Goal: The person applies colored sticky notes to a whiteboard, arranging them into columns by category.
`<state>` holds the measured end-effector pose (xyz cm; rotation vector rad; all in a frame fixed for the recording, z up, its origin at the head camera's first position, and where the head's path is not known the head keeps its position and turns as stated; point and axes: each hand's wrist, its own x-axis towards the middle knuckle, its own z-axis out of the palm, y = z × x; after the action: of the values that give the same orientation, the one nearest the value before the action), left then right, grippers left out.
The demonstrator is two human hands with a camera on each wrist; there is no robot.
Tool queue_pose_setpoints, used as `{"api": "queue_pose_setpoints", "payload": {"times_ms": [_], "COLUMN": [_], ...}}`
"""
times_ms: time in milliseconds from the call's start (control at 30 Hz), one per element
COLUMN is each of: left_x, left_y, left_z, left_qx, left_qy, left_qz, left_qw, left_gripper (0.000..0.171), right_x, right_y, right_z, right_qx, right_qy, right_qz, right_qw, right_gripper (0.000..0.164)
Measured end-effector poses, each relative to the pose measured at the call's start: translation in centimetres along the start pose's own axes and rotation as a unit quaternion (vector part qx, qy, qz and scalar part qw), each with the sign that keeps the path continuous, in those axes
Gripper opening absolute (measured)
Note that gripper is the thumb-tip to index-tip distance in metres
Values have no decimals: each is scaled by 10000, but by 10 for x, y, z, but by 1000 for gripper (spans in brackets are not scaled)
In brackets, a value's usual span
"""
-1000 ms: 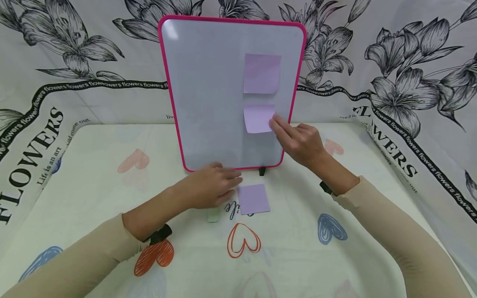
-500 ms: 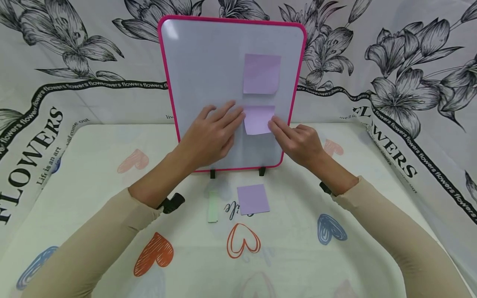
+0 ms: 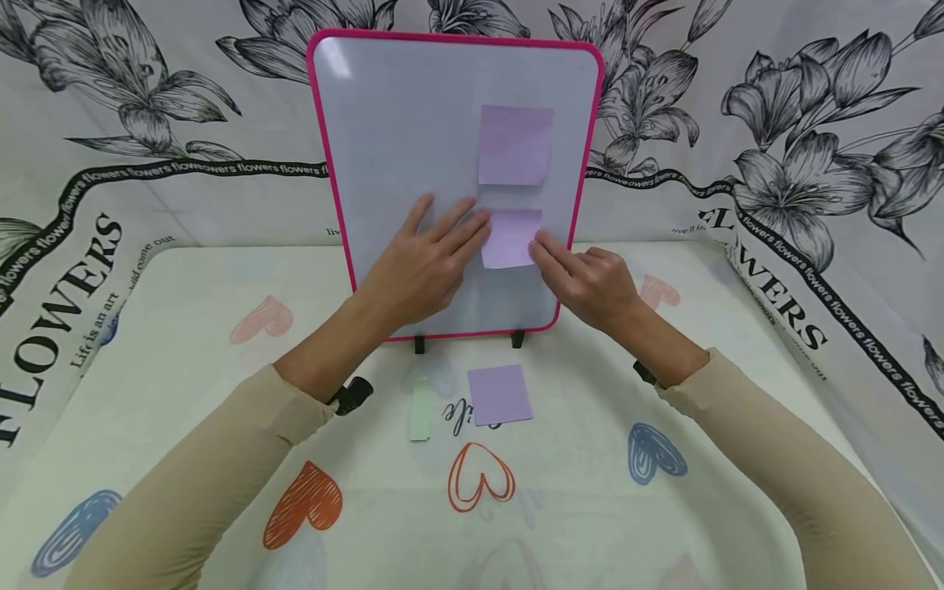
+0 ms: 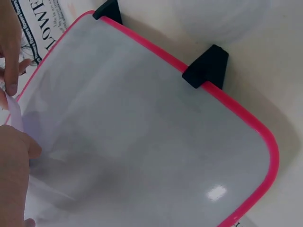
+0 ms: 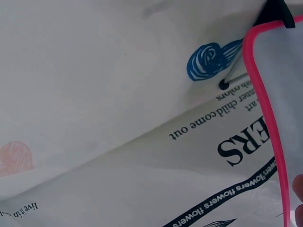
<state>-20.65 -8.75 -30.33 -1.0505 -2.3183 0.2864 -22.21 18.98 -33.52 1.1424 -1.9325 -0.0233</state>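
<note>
Tablecloth [image 3: 575,508] with hearts, floral backdrop [image 3: 664,98], whiteboard [image 3: 398,123], left hand [image 3: 424,266] spread, right hand [image 3: 590,283] pinching lower purple note [image 3: 510,239]

Backdrop cloth [image 3: 243,205]: "FLOWERS" in big capitals ran beyond left edge of table [image 3: 391,492], "Life is an art" beside it; "FL" and "WERS" showed beyond right edge. Black band [image 3: 199,167] repeated "flowers". Right wrist view, same cloth: "child come out", "colors", "live it". Tabletop script, partly under loose purple note [image 3: 501,395]: apparently "ile".
</note>
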Motion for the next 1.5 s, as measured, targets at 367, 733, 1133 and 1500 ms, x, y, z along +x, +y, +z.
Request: {"api": "queue_pose_setpoints", "payload": {"times_ms": [367, 733, 1133, 1500], "left_x": [-5, -7, -9, -9], "left_y": [-3, -7, -10, -11], "left_z": [11, 15, 18, 19], "left_qx": [-6, -45, -73, -168], "left_qy": [47, 143, 194, 108], "left_qz": [-54, 23, 70, 60], "left_qw": [10000, 9999, 9998, 9998], "left_gripper": [57, 60, 59, 61], "right_x": [16, 31, 31, 20], "right_y": [-3, 4, 8, 16], "right_z": [7, 12, 16, 18], "right_qx": [-273, -205, -95, -54], "right_qy": [18, -1042, -1391, -1429], "right_qz": [-419, -689, -618, -521], "right_qw": [9987, 9920, 9883, 9883], "right_gripper": [58, 62, 61, 63]}}
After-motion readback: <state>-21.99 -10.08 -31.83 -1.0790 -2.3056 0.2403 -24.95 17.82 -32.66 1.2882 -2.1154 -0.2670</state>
